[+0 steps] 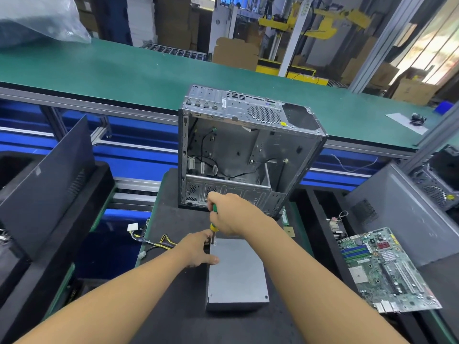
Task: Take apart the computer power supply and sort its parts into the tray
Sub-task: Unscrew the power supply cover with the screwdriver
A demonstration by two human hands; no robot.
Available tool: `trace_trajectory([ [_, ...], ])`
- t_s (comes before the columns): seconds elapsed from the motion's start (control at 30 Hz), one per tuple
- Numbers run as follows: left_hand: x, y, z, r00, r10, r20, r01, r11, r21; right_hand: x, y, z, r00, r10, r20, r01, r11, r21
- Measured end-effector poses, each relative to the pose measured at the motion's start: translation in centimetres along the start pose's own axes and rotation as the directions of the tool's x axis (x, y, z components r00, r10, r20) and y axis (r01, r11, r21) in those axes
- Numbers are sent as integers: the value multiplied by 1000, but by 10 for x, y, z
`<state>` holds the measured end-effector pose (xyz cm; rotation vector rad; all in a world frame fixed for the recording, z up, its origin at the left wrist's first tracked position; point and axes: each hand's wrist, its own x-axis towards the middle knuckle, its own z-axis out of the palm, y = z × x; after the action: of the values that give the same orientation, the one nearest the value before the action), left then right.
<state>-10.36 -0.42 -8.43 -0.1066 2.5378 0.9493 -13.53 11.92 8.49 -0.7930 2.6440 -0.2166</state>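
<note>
Right hand [231, 214] grips the upright screwdriver [213, 225]. Left hand [198, 249] clasps the far-left corner of the power supply [238, 274]. The tip is hard to make out.

The computer case [248, 150] walls off the counter's [173, 306] far edge. The power supply [238, 274] fills the middle, its far left corner crowded by the left hand [198, 252] holding it and the right hand [229, 214] gripping an upright screwdriver [213, 223]. Cables [164, 240] drape the left edge; open counter runs along the near left.
</note>
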Motion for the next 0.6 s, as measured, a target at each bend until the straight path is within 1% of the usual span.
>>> trace_trajectory([
  [0.1, 0, -1, 0, 1000, -8, 2, 8, 1000, -9, -2, 3, -1, 997, -20, -73, 11, 993, -115],
  [0.17, 0, -1, 0, 1000, -8, -1, 8, 1000, -6, -4, 2, 1, 989, -85, -118, 53, 966, -251],
  [0.2, -1, -1, 0, 1000, -9, -3, 9, 1000, -7, -4, 1, 3, 987, -114, -117, 74, 950, -302],
  [0.23, -1, -1, 1, 1000, -9, -6, 9, 1000, -12, -2, 0, 4, 986, -114, -118, 75, 954, -291],
  [0.33, -2, -1, 2, 1000, -7, -8, 6, 999, -38, 2, -5, 1, 994, -30, -103, 19, 995, -103],
  [0.47, -4, -1, -1, 1000, 6, -1, -6, 999, -54, -3, -8, -4, 999, 9, -38, -10, 1000, -21],
  [0.53, -6, 0, -1, 1000, 11, 2, -11, 998, -59, -7, -8, -8, 999, 37, -8, -37, 999, -28],
  [0.6, -6, 1, -1, 1000, 7, 1, -7, 998, -66, -9, -8, -12, 998, 56, -6, -56, 991, -120],
])
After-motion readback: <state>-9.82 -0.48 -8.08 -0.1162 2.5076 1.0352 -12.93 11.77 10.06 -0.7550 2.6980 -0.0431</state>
